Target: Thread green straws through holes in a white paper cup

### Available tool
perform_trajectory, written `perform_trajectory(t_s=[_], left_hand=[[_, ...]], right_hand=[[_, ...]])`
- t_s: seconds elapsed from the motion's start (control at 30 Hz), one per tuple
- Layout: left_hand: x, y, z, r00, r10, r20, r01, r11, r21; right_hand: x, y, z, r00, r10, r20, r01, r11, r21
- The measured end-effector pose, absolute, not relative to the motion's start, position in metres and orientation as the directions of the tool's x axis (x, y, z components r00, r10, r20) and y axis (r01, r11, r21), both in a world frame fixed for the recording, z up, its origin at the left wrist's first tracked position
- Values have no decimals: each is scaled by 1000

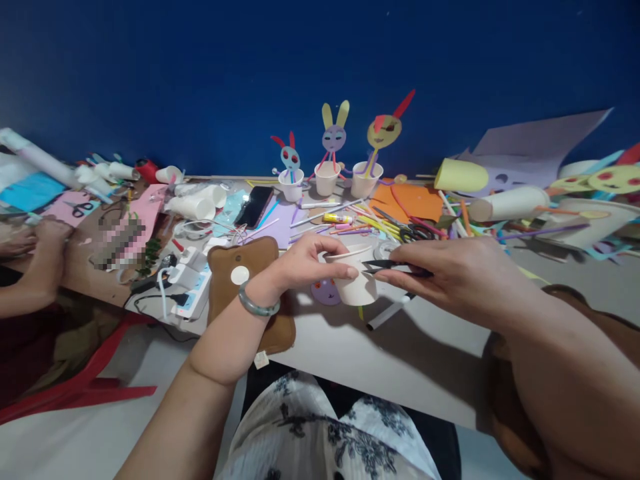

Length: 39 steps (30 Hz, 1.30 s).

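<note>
My left hand (313,263) is closed around the rim of a white paper cup (357,285), thumb on the outside wall and fingers at the far side and inside. In my right hand (450,277) is a pair of dark scissors (387,266), gripped by the handles. Their tips reach the side of the cup near my left thumb; whether they pierce it I cannot tell. Partly behind the cup lies a purple paper face (326,291) with orange eyes. Just right of the cup a white marker (390,312) with a black end rests on the table.
Three paper cups with pipe-cleaner figures, including a yellow-eared rabbit (333,139), stand along the blue wall. A brown pouch (245,287) and a power strip (193,293) lie left. Black-handled scissors (415,232) lie among coloured sticks behind. Another person's hands (53,230) are at far left.
</note>
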<state>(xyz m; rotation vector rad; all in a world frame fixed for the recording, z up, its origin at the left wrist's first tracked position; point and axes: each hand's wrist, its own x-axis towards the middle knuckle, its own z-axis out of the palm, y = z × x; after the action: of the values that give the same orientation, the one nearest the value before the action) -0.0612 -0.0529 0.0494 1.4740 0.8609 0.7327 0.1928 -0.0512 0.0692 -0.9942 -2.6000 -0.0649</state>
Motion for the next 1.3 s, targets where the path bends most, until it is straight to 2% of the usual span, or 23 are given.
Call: perform_trajectory(t_s=[0.13, 0.43, 0.83, 1.3], left_hand=[[-62, -52, 50, 560, 825, -72, 138, -7, 990], [-62, -50, 52, 597, 802, -14, 169, -109, 979], [-63, -49, 49, 657, 753, -49, 262, -167, 951], [-57, -51, 47, 811, 579, -81, 293, -282, 914]], right_hand=[[192, -53, 70, -705, 630, 325, 646, 760, -71], [190, -58, 74, -720, 621, 309, 651, 759, -8], [188, -62, 73, -768, 587, 256, 617, 786, 47], [184, -80, 76, -790, 613, 7, 613, 789, 25]])
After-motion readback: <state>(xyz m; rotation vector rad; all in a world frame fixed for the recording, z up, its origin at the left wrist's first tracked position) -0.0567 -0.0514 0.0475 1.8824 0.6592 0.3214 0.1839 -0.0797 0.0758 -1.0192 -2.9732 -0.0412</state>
